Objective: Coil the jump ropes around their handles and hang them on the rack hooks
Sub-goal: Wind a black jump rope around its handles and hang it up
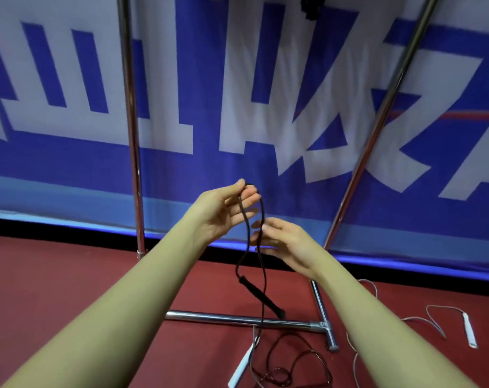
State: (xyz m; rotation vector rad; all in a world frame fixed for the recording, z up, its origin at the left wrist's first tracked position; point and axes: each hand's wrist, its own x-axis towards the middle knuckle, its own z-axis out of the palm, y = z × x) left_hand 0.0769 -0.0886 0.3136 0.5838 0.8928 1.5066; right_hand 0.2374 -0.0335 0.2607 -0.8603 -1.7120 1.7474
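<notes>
While you've got that black jump rope [249, 236] draped over your left hand [223, 211], take a sec to sort the slack before you start wrapping. Right now the cord loops over your left fingers [247, 196], which look only lightly curled around it, more a hook than a real grip. Your right hand [282, 242] is just beside the two hanging strands with fingers mostly straight and a bit blurred; looks like it's brushing the cord rather than holding it, tbh hard to be sure.

One black handle [261, 296] dangles in the air below your hands, in front of the rack's bottom bar [232, 317], and the rest of the cord trails down into a messy pile on the red floor [69, 289]. I can't spot the second handle in that tangle.

My take on doing this bit well: grab the dangling handle first, fish out the other one and hold both together, then wind the cord around them in snug, even turns. Let the floor pile feed up loosely so it doesn't knot on you. Leave a short loop or tail for the hook.

Also watch your feet, a white rope [433, 320] is sprawled on the floor to the right, and another white handle [243, 362] sits right by the black pile.
</notes>
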